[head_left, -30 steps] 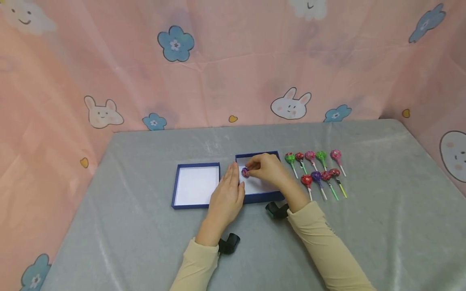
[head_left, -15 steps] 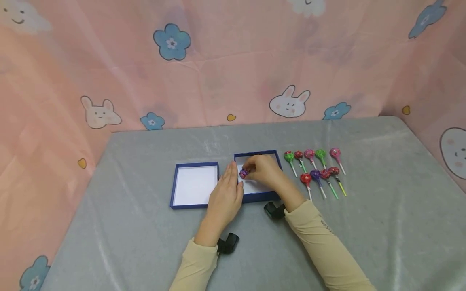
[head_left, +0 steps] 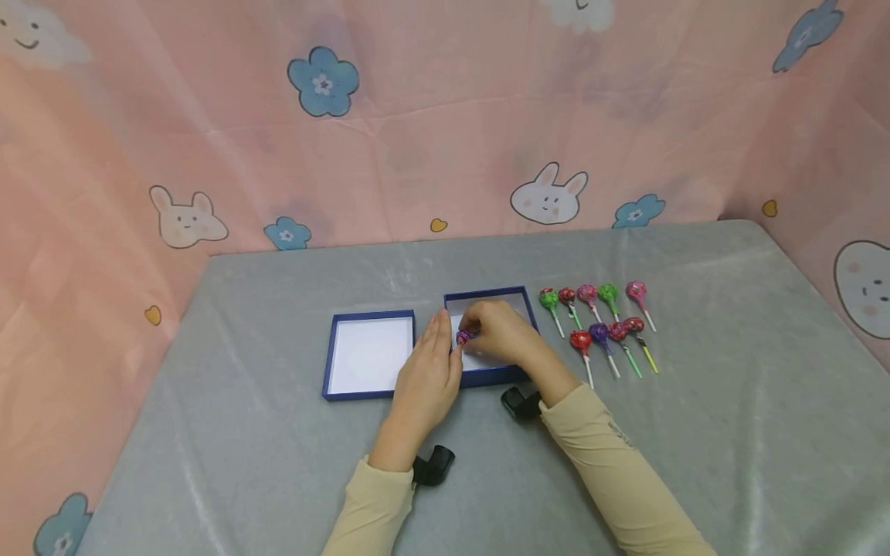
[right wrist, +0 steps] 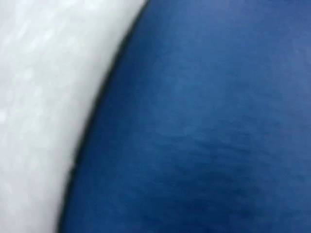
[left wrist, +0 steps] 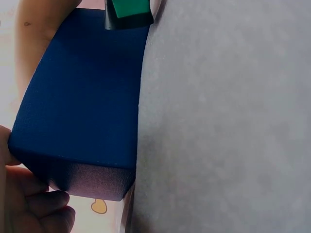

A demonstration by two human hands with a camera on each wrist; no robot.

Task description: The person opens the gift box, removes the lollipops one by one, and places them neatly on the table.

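Observation:
My right hand [head_left: 499, 332] reaches into a blue box [head_left: 490, 378] with a white inside. Its fingertips pinch a purple-wrapped lollipop [head_left: 463, 337] near the box's left wall; the stick is hidden by the hand. My left hand [head_left: 427, 378] lies along that wall, fingers on the outside and thumb at the front corner, holding the box. In the left wrist view the box's front face [left wrist: 87, 92] fills the middle, with the left fingers [left wrist: 46, 211] beside its side wall. The right wrist view is filled mostly by the blurred blue box side [right wrist: 194, 121].
A shallower blue-rimmed tray or lid [head_left: 368, 357], white inside, lies just left of the box. To the right, several wrapped lollipops lie in two rows, among them a red one [head_left: 580, 342] and a pink one [head_left: 636, 289]. All rest on a grey cloth-covered table [head_left: 243, 463].
My right hand has shifted slightly left and nearer inside the box, bringing the lollipop closer to the left wall and left thumb. The left hand stays on the box; the head view drifts a little.

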